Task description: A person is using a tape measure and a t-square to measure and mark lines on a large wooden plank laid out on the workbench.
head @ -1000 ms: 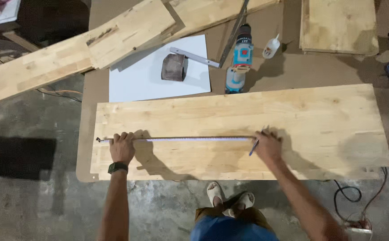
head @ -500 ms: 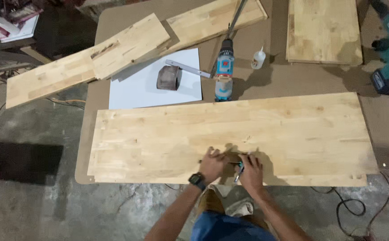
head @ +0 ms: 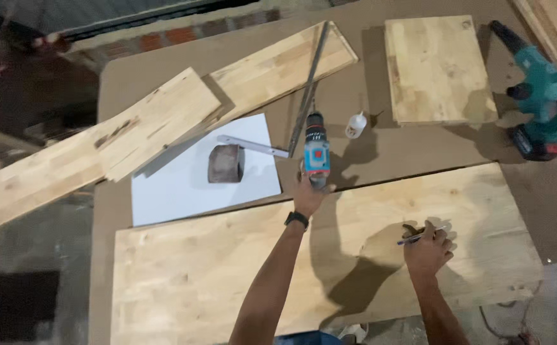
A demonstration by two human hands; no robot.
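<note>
Hands have parted: the right hand rests on the board, fingers closed round a pen. Since 0.5 s ago the left hand has left the board and now grips the drill on the table — measuring looks over.

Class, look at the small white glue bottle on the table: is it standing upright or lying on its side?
Lying on its side: the glue bottle rests flat on the table.

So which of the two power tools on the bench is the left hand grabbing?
The blue and grey drill beside the white sheet; the left hand grips its handle. The green tool lies untouched, far right.
</note>
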